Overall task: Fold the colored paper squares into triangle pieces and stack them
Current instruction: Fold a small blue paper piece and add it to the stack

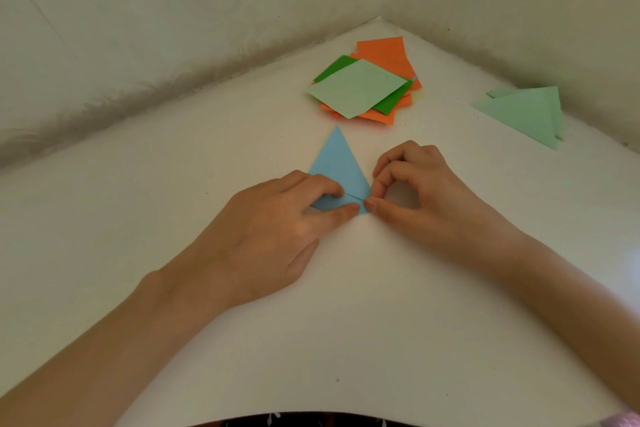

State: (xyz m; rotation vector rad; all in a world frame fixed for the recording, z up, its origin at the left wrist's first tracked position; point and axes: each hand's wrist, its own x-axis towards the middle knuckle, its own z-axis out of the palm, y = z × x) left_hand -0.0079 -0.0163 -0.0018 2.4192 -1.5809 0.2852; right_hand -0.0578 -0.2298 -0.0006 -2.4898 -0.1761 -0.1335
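Observation:
A light blue paper (337,163), partly folded into a pointed kite shape, lies on the white table with its tip pointing away from me. My left hand (273,229) presses its near left flap down with curled fingers and thumb. My right hand (415,184) pinches the paper's near right corner between thumb and forefinger, the other fingers curled. Beyond it lies a loose pile of unfolded squares (367,87): pale green on top, dark green and orange beneath. Pale green folded triangles (526,111) lie stacked at the far right.
The white table (207,156) fits into a corner formed by two pale walls (173,10) behind and to the right. The table's near edge curves along the bottom of the view.

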